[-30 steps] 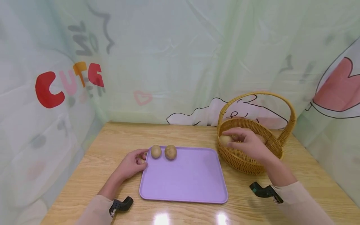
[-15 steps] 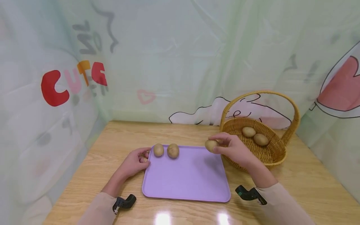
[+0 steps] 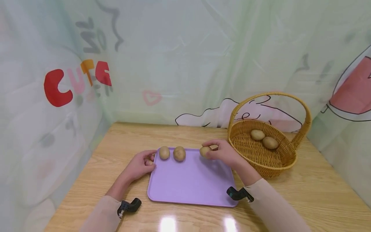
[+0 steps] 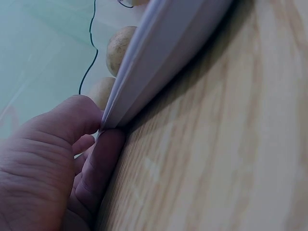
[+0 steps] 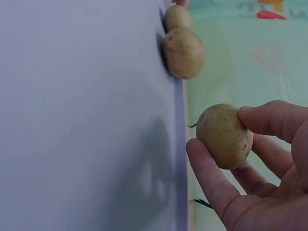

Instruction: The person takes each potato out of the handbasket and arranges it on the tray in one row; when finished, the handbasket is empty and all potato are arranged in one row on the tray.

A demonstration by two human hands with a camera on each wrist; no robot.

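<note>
A purple tray [image 3: 188, 183] lies on the wooden table, with two potatoes side by side in its far left corner: a smaller one [image 3: 164, 153] and a rounder one [image 3: 179, 154]. My left hand [image 3: 138, 166] holds the tray's left edge near that corner; in the left wrist view, thumb and finger meet at the rim. Above the tray's far edge, right of those two, my right hand [image 3: 224, 155] pinches a third potato [image 5: 224, 134] between thumb and fingers. The right wrist view shows this potato apart from the tray, with the hand's shadow falling on the tray.
A wicker basket [image 3: 256, 158] with a tall arched handle stands right of the tray. Two potatoes sit in it, a paler one [image 3: 257, 134] and a browner one [image 3: 270, 142]. A printed curtain [image 3: 174, 64] hangs behind the table.
My right hand has carried the potato out of the basket, leftward over the tray's far side. The left hand has stayed at the tray's edge. The head view has shifted slightly.
</note>
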